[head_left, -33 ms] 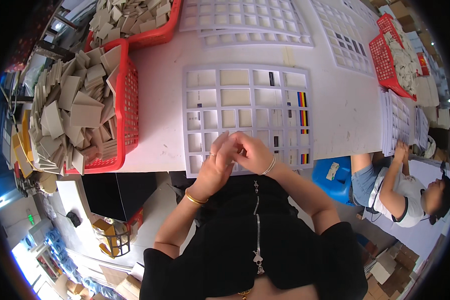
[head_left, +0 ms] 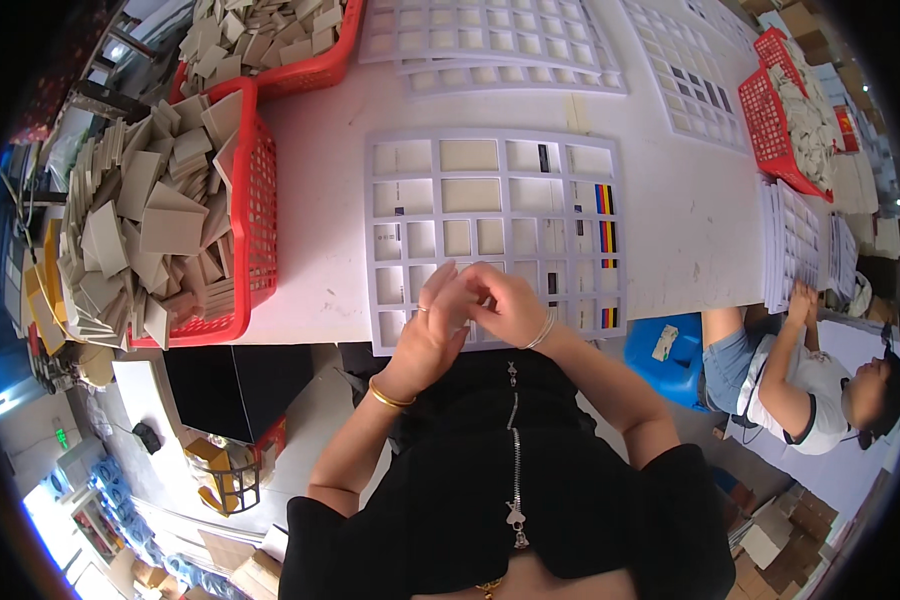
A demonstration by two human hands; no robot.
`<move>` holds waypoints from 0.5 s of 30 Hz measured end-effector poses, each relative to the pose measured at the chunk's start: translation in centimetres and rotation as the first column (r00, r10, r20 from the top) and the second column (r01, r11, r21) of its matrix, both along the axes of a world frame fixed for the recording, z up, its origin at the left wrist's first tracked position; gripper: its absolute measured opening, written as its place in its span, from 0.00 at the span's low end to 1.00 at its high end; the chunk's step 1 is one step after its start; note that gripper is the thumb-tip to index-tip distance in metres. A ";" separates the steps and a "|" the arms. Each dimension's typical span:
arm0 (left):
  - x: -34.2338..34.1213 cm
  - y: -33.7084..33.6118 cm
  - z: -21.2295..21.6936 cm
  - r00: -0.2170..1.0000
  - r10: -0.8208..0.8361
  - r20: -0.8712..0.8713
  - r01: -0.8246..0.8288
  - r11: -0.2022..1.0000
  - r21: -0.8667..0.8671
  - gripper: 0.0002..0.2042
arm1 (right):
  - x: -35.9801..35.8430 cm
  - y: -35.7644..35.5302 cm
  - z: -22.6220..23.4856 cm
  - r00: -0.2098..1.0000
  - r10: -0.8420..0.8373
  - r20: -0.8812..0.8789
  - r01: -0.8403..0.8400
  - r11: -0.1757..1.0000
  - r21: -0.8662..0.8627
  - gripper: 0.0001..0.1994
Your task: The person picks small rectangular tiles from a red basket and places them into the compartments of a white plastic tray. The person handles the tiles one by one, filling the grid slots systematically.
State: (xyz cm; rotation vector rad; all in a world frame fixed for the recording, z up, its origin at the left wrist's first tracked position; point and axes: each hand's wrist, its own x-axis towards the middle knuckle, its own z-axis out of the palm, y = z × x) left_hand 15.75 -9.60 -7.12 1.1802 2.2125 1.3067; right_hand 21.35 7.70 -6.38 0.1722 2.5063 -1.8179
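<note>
Over the near edge of a white grid tray (head_left: 502, 223), my two hands meet in front of my body. My left hand (head_left: 434, 325) has its fingers bent and pressed together, their tips blurred beside the right fingers. With thumb and forefinger closed in a pinch, my right hand (head_left: 510, 308) touches or nearly touches the left. Whatever lies between the fingertips is hidden or too small to make out. Cream-coloured square and oblong pieces (head_left: 471, 195) fill some upper and middle compartments of the tray. Along its right side, several compartments show coloured stripes (head_left: 607, 237).
Red baskets (head_left: 262, 215) heaped with grey-beige board pieces (head_left: 175, 220) stand on the left. More grid trays (head_left: 510, 80) lie at the far side of the white table (head_left: 315, 200). At right are another red basket (head_left: 770, 130), stacked trays (head_left: 790, 240), a blue stool (head_left: 670, 365) and a seated person (head_left: 790, 390).
</note>
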 end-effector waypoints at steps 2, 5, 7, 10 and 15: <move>-0.7 -0.6 0.6 0.993 0.046 -0.104 -0.043 0.999 0.034 0.42 | 0.8 0.8 -1.2 0.999 -0.028 -0.017 0.030 0.994 0.102 0.14; -1.4 -3.4 0.0 0.972 0.078 -0.220 -0.131 0.962 -0.238 0.48 | 2.2 1.4 -1.9 0.989 0.078 0.129 -0.095 0.986 0.134 0.11; -1.5 -5.5 -0.5 0.961 0.051 -0.271 -0.160 0.905 -0.395 0.54 | 2.5 0.9 -2.2 0.995 0.072 0.066 -0.080 0.988 0.132 0.10; -1.2 -7.3 -0.9 0.973 0.045 -0.225 -0.152 0.862 -0.484 0.54 | 2.5 0.1 -3.0 0.994 0.104 0.013 -0.105 0.981 0.165 0.09; -0.6 -8.0 -3.3 0.954 0.086 -0.286 -0.211 0.872 -0.442 0.53 | 2.2 -1.3 -4.3 0.986 0.133 -0.099 -0.077 0.896 0.438 0.11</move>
